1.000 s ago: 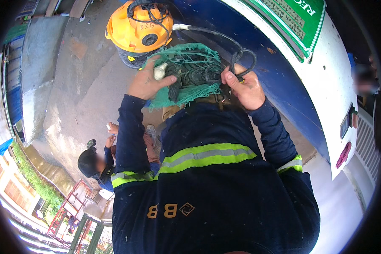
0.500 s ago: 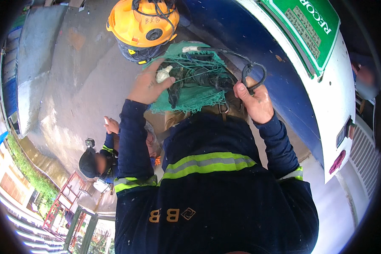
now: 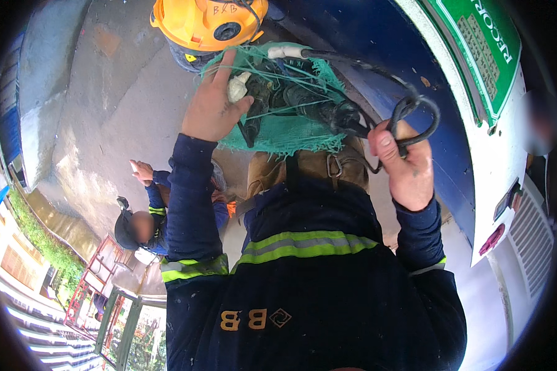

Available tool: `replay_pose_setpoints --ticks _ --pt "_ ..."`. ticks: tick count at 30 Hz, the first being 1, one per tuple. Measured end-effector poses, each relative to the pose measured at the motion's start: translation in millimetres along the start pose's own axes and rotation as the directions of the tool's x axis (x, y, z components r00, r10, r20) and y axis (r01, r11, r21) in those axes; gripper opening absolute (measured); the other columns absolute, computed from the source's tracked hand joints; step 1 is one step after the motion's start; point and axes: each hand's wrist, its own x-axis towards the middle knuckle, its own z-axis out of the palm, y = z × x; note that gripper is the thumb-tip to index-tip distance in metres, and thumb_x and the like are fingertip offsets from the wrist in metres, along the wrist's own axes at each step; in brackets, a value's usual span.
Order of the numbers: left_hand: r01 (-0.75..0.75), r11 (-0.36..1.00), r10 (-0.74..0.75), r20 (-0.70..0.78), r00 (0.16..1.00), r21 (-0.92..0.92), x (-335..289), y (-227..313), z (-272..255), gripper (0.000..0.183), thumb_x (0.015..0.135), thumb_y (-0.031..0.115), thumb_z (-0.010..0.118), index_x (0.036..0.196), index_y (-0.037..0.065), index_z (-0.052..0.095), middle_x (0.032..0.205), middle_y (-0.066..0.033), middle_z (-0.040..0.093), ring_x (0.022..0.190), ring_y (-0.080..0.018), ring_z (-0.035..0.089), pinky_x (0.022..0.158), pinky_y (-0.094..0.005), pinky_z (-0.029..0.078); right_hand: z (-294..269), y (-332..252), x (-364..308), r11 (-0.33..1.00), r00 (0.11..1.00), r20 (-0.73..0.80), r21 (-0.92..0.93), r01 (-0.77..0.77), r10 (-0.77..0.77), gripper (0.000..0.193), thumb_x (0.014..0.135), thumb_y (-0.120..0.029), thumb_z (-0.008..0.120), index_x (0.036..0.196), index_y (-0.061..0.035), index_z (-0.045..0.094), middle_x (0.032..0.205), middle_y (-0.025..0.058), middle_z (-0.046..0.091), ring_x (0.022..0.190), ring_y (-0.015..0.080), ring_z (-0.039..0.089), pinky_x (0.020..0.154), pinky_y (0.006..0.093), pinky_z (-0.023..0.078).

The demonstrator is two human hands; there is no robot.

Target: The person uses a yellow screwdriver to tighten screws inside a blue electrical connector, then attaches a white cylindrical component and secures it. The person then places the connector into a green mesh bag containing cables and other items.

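Note:
My left hand (image 3: 215, 106) has its thumb against a pale bulb-shaped piece (image 3: 236, 88) with a narrow tip. One finger stretches away over the edge of a frayed green mesh sheet (image 3: 278, 135). My right hand (image 3: 405, 162) is closed around a black cable (image 3: 424, 131) bent into a loop, the thumb pressed on top. From there the cable runs back to a white, wrapped-looking end (image 3: 286, 52) at the mesh's far edge. Loose green strands cross over dark, boot-like shapes (image 3: 315, 105) at the mesh; what lies among them is partly hidden.
A yellow helmet (image 3: 195, 25) rests on the ground beyond the mesh. A white and blue panel (image 3: 455, 148) with a green sign (image 3: 486, 55) stands close on my right. Another person (image 3: 143, 226) is low at my left, one hand raised. A carabiner (image 3: 334, 167) hangs at my waist.
My right hand has moved right and slightly nearer, carrying the cable loop outward. My left hand and the pale piece have shifted slightly farther away. The whole view has tilted a little.

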Motion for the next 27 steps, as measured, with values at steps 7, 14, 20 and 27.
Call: replay_pose_setpoints --ticks 7,14,20,27 --pt "0.125 0.988 -0.117 0.095 0.989 -0.085 -1 14 -3 0.070 0.077 0.014 0.073 0.138 0.003 0.040 0.118 -0.0239 0.060 0.107 -0.0393 0.059 0.089 -0.0417 0.047 21 -12 22 0.903 0.953 -0.180 0.400 -0.156 0.245 0.032 0.097 -0.037 0.055 0.090 -0.0059 0.056 0.080 0.0056 0.057 0.050 0.0017 0.032 0.045 0.0167 0.025" --pt "0.075 0.997 -0.073 0.132 0.989 -0.009 -17 6 -11 0.056 0.080 0.013 0.066 0.131 0.012 0.044 0.102 -0.0218 0.062 0.092 -0.0422 0.060 0.079 -0.0492 0.048 35 -33 34 0.882 0.967 -0.139 0.452 -0.129 0.212 0.031 0.097 -0.036 0.055 0.089 -0.0063 0.054 0.082 0.0072 0.055 0.050 0.0017 0.030 0.045 0.0162 0.025" --pt "-0.001 0.995 0.007 -0.056 0.998 0.099 -5 -23 12 0.052 0.079 0.014 0.070 0.127 0.009 0.050 0.106 -0.0188 0.062 0.097 -0.0396 0.060 0.082 -0.0449 0.049 31 -14 38 0.912 0.960 -0.086 0.343 -0.223 0.267 0.035 0.095 -0.041 0.059 0.087 -0.0069 0.058 0.077 0.0038 0.059 0.049 0.0027 0.034 0.045 0.0182 0.027" --pt "-0.194 0.918 0.261 -0.160 0.952 0.346 -11 7 31 0.056 0.078 0.018 0.070 0.130 0.015 0.050 0.121 -0.0126 0.055 0.115 -0.0352 0.053 0.105 -0.0526 0.033 22 6 39 0.922 0.958 -0.082 0.304 -0.238 0.275 0.032 0.095 -0.040 0.058 0.090 -0.0080 0.058 0.080 0.0046 0.058 0.050 0.0028 0.035 0.044 0.0179 0.026"
